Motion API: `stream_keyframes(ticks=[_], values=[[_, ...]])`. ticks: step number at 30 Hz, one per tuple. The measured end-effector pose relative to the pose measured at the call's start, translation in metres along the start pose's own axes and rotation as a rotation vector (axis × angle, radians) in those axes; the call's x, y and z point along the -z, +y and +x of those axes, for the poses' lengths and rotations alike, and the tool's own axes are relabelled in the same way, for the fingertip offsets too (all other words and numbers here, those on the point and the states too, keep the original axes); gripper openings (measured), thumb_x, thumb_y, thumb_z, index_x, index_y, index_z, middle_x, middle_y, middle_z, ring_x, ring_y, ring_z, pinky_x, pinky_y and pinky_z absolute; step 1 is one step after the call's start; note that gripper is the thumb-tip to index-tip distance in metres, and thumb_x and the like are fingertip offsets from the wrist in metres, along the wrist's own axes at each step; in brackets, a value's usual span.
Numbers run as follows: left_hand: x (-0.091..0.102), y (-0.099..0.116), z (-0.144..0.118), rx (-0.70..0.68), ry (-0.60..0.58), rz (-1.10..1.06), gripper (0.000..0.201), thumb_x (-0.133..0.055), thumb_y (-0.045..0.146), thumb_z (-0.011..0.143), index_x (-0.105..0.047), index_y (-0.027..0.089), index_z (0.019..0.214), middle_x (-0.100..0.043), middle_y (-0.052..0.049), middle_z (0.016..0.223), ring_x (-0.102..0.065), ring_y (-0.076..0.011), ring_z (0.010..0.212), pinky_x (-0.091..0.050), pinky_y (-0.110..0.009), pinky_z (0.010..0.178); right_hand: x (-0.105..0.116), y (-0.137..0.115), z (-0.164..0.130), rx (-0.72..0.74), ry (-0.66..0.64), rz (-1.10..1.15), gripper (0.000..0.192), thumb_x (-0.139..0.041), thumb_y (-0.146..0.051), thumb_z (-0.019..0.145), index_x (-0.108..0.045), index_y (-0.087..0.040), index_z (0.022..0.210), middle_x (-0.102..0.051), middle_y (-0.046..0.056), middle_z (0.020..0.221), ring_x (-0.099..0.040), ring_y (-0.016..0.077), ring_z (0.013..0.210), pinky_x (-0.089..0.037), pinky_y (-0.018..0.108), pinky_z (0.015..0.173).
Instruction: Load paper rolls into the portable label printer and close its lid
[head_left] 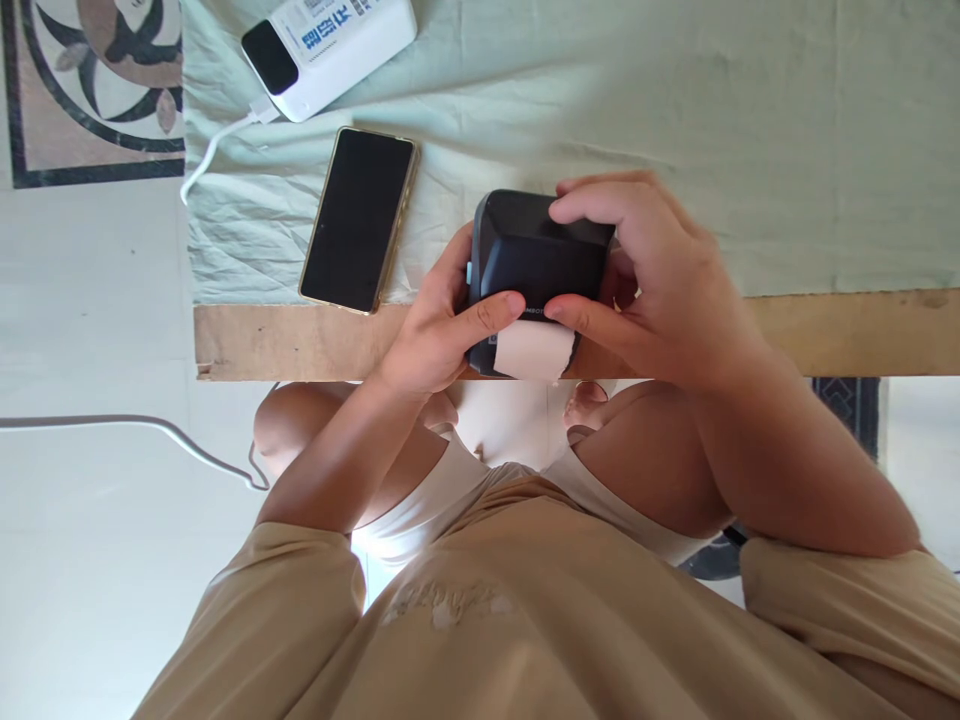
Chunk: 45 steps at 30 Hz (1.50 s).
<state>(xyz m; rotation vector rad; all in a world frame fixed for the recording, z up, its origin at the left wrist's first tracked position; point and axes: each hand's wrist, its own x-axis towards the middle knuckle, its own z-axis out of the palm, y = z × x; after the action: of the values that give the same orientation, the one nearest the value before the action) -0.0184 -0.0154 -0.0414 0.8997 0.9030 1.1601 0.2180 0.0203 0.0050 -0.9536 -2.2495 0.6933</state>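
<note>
A small black receipt printer (536,250) is held between both hands over the front edge of the table. A strip of pale paper (534,350) comes out of its near side and ends in a ragged edge. My left hand (450,320) wraps round the printer's left side, its thumb on the near part of the top. With my right hand (652,270) I grip the right side, thumb at the near edge by the paper and a fingertip on the top. The printer's underside is hidden, as are most of my left fingers.
Left of the printer a phone (360,220) with a dark screen lies on the green cloth (750,150). Beyond it is a white power bank (337,50) with a white cable (217,150) plugged in. A wooden edge (847,335) runs along the table's front, above my knees.
</note>
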Motion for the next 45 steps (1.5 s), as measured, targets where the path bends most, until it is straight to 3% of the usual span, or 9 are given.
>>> stream_keyframes(ticks=[6, 12, 16, 19, 30, 35, 38, 41, 45], values=[[-0.002, 0.001, 0.0, -0.053, -0.036, -0.05, 0.058, -0.097, 0.054, 0.092, -0.077, 0.026, 0.138, -0.078, -0.004, 0.109, -0.075, -0.0178, 0.078, -0.061, -0.027, 0.067, 0.002, 0.002, 0.0, -0.018, -0.042, -0.06, 0.051, -0.071, -0.046, 0.111, -0.058, -0.035, 0.159, -0.066, 0.01, 0.168, -0.075, 0.034, 0.14, -0.073, 0.051, 0.102], [-0.006, 0.006, -0.003, -0.04, -0.046, -0.076, 0.05, -0.1, 0.053, 0.091, -0.081, 0.028, 0.13, -0.075, -0.001, 0.102, -0.072, -0.0142, 0.077, -0.059, -0.023, 0.066, -0.003, -0.005, -0.003, 0.104, 0.107, -0.121, 0.041, -0.077, -0.04, 0.11, -0.071, -0.028, 0.149, -0.071, 0.013, 0.162, -0.08, 0.021, 0.102, -0.067, 0.036, 0.075], [-0.005, 0.008, -0.001, -0.062, -0.101, -0.112, 0.042, -0.102, 0.047, 0.091, -0.082, 0.025, 0.121, -0.074, 0.001, 0.097, -0.067, -0.0109, 0.074, -0.06, -0.023, 0.069, -0.014, -0.016, -0.005, 0.2, 0.303, -0.232, 0.023, -0.07, -0.027, 0.112, -0.088, -0.035, 0.124, -0.08, 0.004, 0.134, -0.063, 0.011, 0.073, -0.05, 0.032, 0.061], [-0.001, 0.005, 0.0, -0.054, -0.075, -0.079, 0.05, -0.103, 0.052, 0.09, -0.081, 0.024, 0.124, -0.075, 0.0, 0.099, -0.071, -0.0138, 0.081, -0.06, -0.025, 0.071, -0.018, -0.022, -0.006, 0.159, 0.274, -0.261, 0.03, -0.069, -0.022, 0.112, -0.092, -0.039, 0.121, -0.082, 0.001, 0.126, -0.056, 0.0083, 0.067, -0.042, 0.031, 0.056], [0.006, 0.004, -0.001, 0.036, -0.019, -0.041, 0.066, -0.108, 0.056, 0.081, -0.076, 0.024, 0.129, -0.081, -0.004, 0.107, -0.079, -0.0225, 0.095, -0.064, -0.029, 0.076, -0.018, -0.022, -0.003, 0.223, 0.307, -0.223, 0.033, -0.062, -0.024, 0.118, -0.092, -0.036, 0.117, -0.083, 0.0, 0.12, -0.053, 0.0058, 0.066, -0.037, 0.027, 0.054], [0.004, 0.004, -0.001, 0.012, -0.05, -0.027, 0.07, -0.104, 0.065, 0.082, -0.076, 0.025, 0.132, -0.08, -0.005, 0.107, -0.074, -0.0184, 0.08, -0.061, -0.028, 0.067, -0.012, -0.013, -0.003, 0.18, 0.175, -0.25, 0.031, -0.061, -0.034, 0.118, -0.09, -0.035, 0.108, -0.084, -0.001, 0.121, -0.058, 0.0078, 0.067, -0.047, 0.028, 0.055], [-0.003, 0.006, -0.003, -0.001, -0.047, -0.052, 0.059, -0.102, 0.061, 0.087, -0.078, 0.027, 0.129, -0.079, -0.003, 0.108, -0.076, -0.0168, 0.081, -0.061, -0.027, 0.068, -0.008, 0.0, -0.003, 0.264, 0.241, -0.218, 0.025, -0.07, -0.032, 0.112, -0.085, -0.038, 0.131, -0.08, 0.002, 0.14, -0.067, 0.0102, 0.074, -0.062, 0.031, 0.065], [-0.013, 0.01, -0.003, -0.014, -0.053, -0.152, 0.039, -0.087, 0.059, 0.102, -0.08, 0.026, 0.122, -0.08, -0.003, 0.112, -0.084, -0.0236, 0.107, -0.066, -0.029, 0.078, -0.004, 0.006, -0.003, 0.202, 0.207, -0.173, 0.044, -0.074, -0.041, 0.11, -0.072, -0.034, 0.154, -0.073, 0.011, 0.159, -0.083, 0.0221, 0.102, -0.075, 0.043, 0.09], [-0.017, 0.01, 0.001, 0.041, 0.002, -0.253, 0.031, -0.067, 0.052, 0.113, -0.078, 0.023, 0.107, -0.083, -0.007, 0.118, -0.07, -0.0331, 0.151, -0.068, -0.042, 0.114, -0.002, 0.004, -0.003, 0.068, 0.087, -0.118, 0.045, -0.064, -0.049, 0.113, -0.068, -0.033, 0.155, -0.071, 0.012, 0.162, -0.084, 0.0304, 0.119, -0.075, 0.05, 0.101]])
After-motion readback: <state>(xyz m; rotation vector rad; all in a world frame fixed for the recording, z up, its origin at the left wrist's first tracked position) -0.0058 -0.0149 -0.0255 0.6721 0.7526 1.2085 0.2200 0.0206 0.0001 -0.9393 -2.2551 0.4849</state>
